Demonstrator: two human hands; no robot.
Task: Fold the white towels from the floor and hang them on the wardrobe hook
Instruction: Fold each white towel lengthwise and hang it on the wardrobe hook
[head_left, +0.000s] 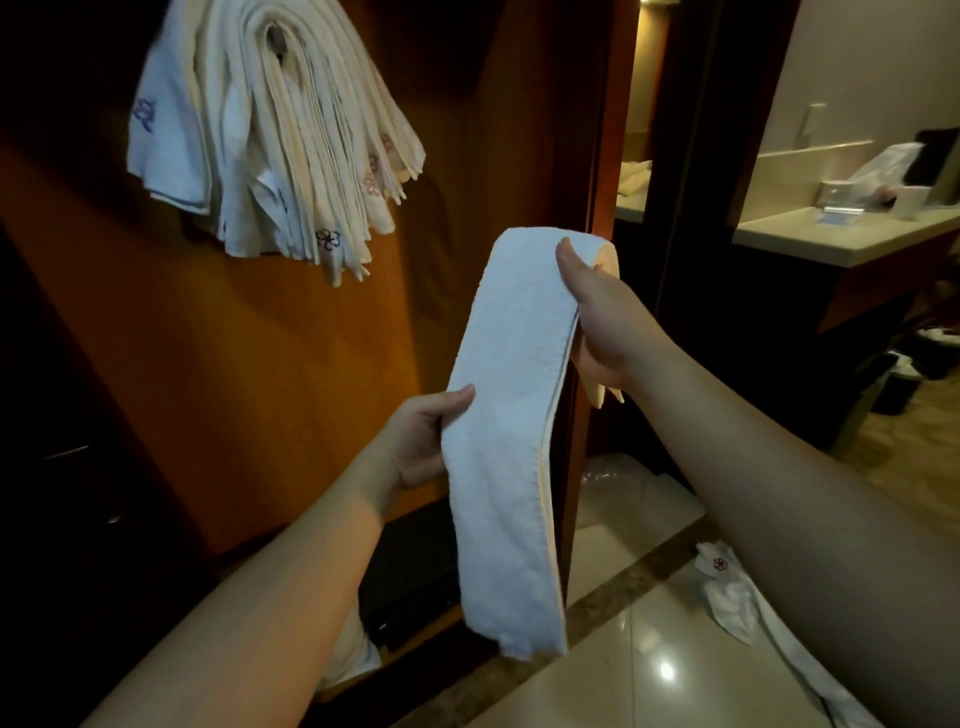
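Towel (511, 441), folded into a long narrow strip, hangs in the air between both hands in front of the open wardrobe. The right hand (602, 317) grips its top end, thumb on the near face and fingers curled behind, where the cloth bends over and a short tail drops down the back. The left hand (423, 441) pinches the strip's left edge about halfway down, thumb on top and fingers underneath. The lower end dangles free above the floor.

Up at the wardrobe's top left, a thick bunch of folded towels (275, 140) is draped over a hook that the cloth hides; small flower emblems show on several hems. Behind it is the wooden back panel (218, 364), and the wardrobe's side post (608, 130) rises just beside the held strip.

On the tiled floor (649, 675) near the lower right lies a crumpled towel (727, 592) with the same emblem, partly covered by the right forearm. Further right, a pale counter (852, 234) carries a few small items, too blurred to name.
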